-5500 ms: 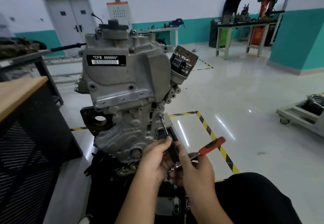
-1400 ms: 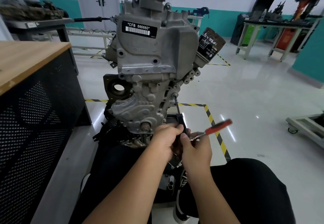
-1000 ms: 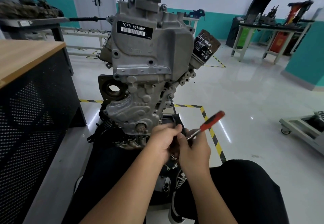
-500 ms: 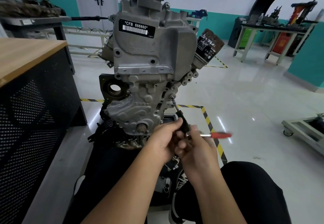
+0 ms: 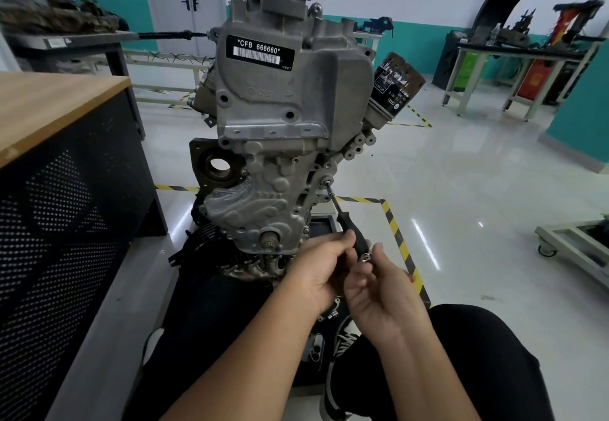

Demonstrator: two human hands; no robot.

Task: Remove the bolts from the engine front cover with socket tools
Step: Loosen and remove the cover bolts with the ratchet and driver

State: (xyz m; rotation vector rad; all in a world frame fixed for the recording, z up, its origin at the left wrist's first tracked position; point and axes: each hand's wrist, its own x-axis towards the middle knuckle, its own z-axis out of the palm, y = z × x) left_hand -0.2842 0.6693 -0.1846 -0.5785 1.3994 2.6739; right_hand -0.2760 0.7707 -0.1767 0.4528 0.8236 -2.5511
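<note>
I see the engine (image 5: 280, 117) standing upright on its stand in front of me, its grey front cover (image 5: 260, 203) facing the camera and a black label reading CFB 666660 near the top. A slim socket driver (image 5: 342, 219) runs diagonally from my hands up to a bolt (image 5: 327, 182) on the cover's right edge, its tip seated on the bolt head. My left hand (image 5: 316, 269) is curled around the driver's black handle, thumb on top. My right hand (image 5: 382, 292) sits just beside it, fingers bent around the tool's lower end, where a small metal ratchet head (image 5: 365, 258) shows between the two hands — only a sliver of red handle peeks out past the right hand. The oil filter (image 5: 393, 86) sticks out tilted at the engine's upper right. A wooden tabletop (image 5: 49, 107) over a black perforated cabinet stands to my left, and yellow-black tape (image 5: 395, 239) marks the glossy floor behind the hands.
</note>
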